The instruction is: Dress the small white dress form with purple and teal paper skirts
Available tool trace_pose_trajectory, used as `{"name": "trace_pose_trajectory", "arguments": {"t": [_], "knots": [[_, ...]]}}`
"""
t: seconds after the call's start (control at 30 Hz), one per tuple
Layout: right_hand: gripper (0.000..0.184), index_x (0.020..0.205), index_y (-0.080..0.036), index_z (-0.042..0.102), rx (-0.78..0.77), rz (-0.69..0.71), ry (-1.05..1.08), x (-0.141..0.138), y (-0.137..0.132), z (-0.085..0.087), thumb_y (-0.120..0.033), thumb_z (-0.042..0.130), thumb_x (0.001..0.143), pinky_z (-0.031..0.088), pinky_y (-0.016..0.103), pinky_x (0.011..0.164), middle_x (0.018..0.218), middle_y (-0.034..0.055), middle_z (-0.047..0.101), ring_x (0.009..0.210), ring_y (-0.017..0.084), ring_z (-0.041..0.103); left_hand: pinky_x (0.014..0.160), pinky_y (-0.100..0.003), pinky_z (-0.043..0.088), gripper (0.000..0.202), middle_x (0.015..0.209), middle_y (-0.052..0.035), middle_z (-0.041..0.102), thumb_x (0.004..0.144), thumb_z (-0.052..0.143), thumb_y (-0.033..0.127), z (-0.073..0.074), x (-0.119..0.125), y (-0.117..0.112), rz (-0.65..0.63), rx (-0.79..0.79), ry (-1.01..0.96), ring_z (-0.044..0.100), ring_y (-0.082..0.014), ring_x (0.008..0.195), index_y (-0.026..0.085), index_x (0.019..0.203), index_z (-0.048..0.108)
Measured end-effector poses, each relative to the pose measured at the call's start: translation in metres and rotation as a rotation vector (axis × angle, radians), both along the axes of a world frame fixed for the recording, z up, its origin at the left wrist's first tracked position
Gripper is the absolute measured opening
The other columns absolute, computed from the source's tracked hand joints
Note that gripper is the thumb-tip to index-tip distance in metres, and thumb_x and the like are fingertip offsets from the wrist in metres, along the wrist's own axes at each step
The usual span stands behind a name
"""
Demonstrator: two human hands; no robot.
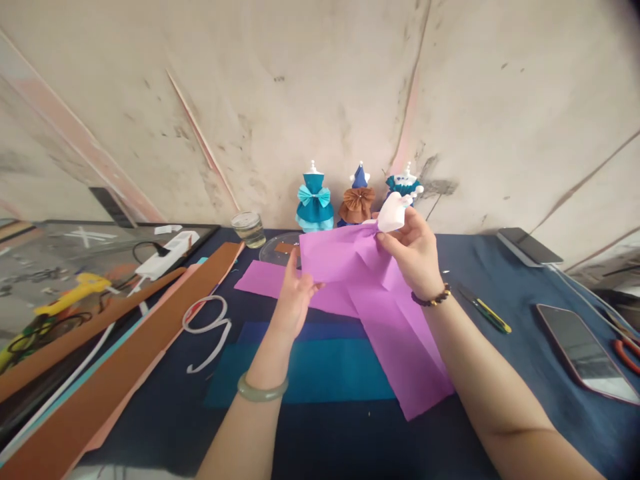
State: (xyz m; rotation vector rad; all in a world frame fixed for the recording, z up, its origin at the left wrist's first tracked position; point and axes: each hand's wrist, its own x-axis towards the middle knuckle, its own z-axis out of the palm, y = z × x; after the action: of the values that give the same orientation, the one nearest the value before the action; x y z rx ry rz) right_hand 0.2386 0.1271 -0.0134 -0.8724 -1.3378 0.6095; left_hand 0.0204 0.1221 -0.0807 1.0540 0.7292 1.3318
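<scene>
My right hand is closed round a small white dress form, tilted to the right, with purple crepe paper gathered at its waist. My left hand pinches the lower left corner of that paper, holding it stretched out sideways. Long purple strips hang or lie below and behind, across the table. Under them lies a flat teal sheet, with a blue one behind it. Three little dressed forms stand against the wall: a teal dress, a brown one and another teal one, partly hidden.
On the left lie brown strips, a white ribbon loop, a power strip and a yellow glue gun. A glass of liquid stands behind. To the right are a cutter knife, a phone and a dark flat device.
</scene>
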Motion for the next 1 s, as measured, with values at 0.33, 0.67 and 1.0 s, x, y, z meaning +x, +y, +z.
{"name": "trace_pose_trajectory", "arguments": {"t": [0.33,0.67,1.0], "knots": [[0.06,0.128,-0.025,0.047,0.042,-0.083,0.046,-0.008,-0.003,0.001,-0.035,0.072,0.075,0.058,0.042,0.083,0.116,0.009,0.069,0.095,0.023,0.069,0.102,-0.039,0.049,0.11,0.112,-0.0067,0.073,0.062,0.087,0.027,0.003,0.012,-0.006,0.012,-0.116,-0.013,0.068,-0.0233,0.108,0.027,0.153,0.025],[0.062,0.129,-0.025,0.047,0.023,-0.008,0.028,0.0,0.0,-0.001,-0.042,0.074,0.077,0.057,0.041,0.087,0.114,0.0085,0.069,0.099,0.023,0.068,0.101,-0.042,0.05,0.073,0.123,-0.0132,0.068,0.061,0.088,0.033,-0.001,0.021,-0.012,-0.099,-0.127,0.045,0.062,-0.0301,0.118,0.018,0.126,0.059],[0.061,0.128,-0.027,0.047,-0.024,0.159,-0.026,-0.008,-0.008,0.002,-0.044,0.076,0.076,0.056,0.036,0.076,0.108,0.0059,0.069,0.084,0.019,0.065,0.063,-0.026,0.052,0.065,0.085,-0.0063,0.076,0.06,0.088,0.035,-0.002,0.015,-0.004,-0.049,-0.285,0.027,0.07,-0.0182,0.072,0.017,0.118,0.064]]}}
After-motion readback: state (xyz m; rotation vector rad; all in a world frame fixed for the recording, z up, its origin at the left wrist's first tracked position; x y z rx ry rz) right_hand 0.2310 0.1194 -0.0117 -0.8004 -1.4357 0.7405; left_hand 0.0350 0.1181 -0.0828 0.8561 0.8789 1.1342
